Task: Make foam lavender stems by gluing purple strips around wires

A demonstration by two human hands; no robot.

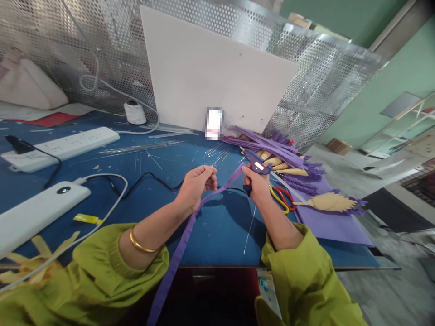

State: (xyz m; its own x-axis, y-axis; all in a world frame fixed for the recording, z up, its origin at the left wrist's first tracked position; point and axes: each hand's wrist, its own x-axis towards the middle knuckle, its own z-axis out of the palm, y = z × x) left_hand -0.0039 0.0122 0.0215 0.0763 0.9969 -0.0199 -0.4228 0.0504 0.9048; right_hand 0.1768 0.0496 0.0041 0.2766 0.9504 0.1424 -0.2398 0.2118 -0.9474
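Note:
My right hand [257, 182] is wrapped round a dark blue glue gun [255, 162], its nozzle pointing away to the upper left. A long purple paper strip [186, 233] has its upper end at my right thumb. From there it runs down past my left wrist and over the table's front edge. My left hand [200, 183] is closed in a pinch, just left of the strip's upper part; what lies between its fingertips is too small to make out. A translucent glue stick [287, 186] sticks out behind the gun.
Beside my right hand lie scissors [281, 199] with red and yellow handles. Purple flower stems with tan wraps [331, 202] rest on purple sheets [335, 228]. Thin wires [142, 147] lie across the blue table [217, 244]. A power strip [61, 147], a white device [44, 210] and cables occupy the left.

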